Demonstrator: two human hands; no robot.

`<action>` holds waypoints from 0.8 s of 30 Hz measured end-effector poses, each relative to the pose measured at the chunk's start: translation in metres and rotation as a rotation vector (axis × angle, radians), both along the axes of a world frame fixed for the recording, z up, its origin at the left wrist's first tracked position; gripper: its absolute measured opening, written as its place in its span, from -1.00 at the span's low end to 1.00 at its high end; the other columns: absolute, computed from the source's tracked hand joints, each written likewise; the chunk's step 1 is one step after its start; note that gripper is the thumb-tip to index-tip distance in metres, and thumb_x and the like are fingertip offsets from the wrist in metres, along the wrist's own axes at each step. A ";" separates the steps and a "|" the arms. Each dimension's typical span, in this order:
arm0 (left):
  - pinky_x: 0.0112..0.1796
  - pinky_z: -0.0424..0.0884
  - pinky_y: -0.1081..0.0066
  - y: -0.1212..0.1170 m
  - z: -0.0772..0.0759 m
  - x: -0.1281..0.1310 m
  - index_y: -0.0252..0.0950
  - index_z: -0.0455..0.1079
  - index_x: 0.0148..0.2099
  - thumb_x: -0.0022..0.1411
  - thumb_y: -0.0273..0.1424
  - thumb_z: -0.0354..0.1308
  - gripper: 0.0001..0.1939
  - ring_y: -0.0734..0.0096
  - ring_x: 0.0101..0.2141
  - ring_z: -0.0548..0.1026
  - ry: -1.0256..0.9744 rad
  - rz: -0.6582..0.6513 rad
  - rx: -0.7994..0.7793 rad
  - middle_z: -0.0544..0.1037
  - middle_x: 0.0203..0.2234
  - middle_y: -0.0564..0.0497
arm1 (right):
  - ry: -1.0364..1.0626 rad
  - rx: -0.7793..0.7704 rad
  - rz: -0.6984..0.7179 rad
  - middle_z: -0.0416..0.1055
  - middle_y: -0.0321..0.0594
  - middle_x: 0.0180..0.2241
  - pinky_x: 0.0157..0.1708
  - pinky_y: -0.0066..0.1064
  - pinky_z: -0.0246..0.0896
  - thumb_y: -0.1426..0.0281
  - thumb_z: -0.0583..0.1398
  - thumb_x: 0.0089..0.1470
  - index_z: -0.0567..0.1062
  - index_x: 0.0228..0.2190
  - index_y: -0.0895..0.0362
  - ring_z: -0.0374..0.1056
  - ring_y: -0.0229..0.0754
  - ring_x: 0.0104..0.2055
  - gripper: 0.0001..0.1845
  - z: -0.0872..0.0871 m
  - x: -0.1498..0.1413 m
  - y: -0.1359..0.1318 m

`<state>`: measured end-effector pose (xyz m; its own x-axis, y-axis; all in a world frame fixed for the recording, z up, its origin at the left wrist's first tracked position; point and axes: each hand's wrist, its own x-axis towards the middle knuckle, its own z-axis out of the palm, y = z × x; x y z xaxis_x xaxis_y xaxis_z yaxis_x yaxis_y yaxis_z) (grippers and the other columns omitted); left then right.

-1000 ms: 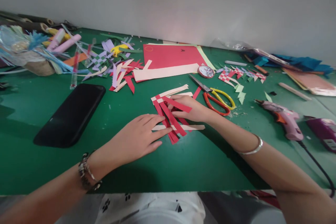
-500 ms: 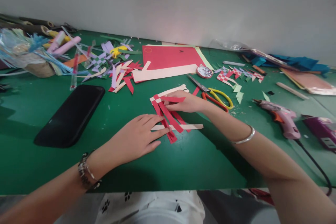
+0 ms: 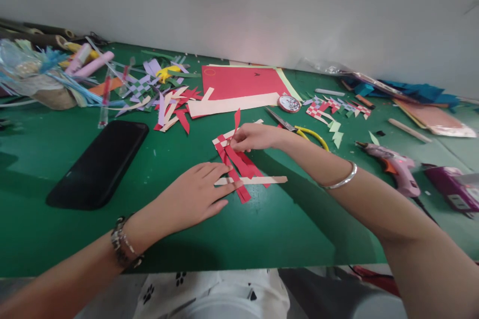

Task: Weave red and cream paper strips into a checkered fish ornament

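Red and cream paper strips (image 3: pixel 244 166), half woven on the green table (image 3: pixel 160 246)
Right hand (image 3: pixel 254 137) pinches what looks like a red strip; left hand (image 3: pixel 194 193) lies loosely spread, fingertips on the lower strips.

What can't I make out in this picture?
All in the head view:
- Scissors: one handle, hidden by the right forearm.
- Red-and-cream weave: part of it, covered by the right hand.
- Round container: contents or pattern, too small.
- Pale blue strips: cut off by the left edge.
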<state>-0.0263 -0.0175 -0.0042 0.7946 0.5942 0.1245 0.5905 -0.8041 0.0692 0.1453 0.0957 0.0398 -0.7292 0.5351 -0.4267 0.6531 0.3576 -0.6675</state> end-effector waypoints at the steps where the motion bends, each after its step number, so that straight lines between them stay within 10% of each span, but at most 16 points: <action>1: -0.09 0.27 0.15 0.000 0.000 0.000 -0.21 0.29 0.01 0.22 -0.33 -0.05 -0.69 0.15 -0.03 0.29 0.002 -0.001 -0.001 0.37 -0.08 -0.14 | -0.001 -0.007 -0.003 0.07 -0.43 -0.69 -0.59 -0.52 -0.11 0.48 0.06 -0.11 0.26 -0.70 0.18 0.00 -0.42 -0.61 -0.80 0.000 0.000 0.001; 24: -0.11 0.27 0.18 -0.001 0.002 0.002 -0.23 0.28 0.01 0.22 -0.32 -0.06 -0.68 0.17 -0.06 0.30 0.002 0.024 0.022 0.37 -0.09 -0.14 | 0.262 0.288 0.097 0.29 -0.26 -0.43 -0.34 -0.47 0.11 0.49 0.03 0.00 0.36 -0.52 0.20 0.19 -0.32 -0.38 -0.86 -0.009 0.023 -0.024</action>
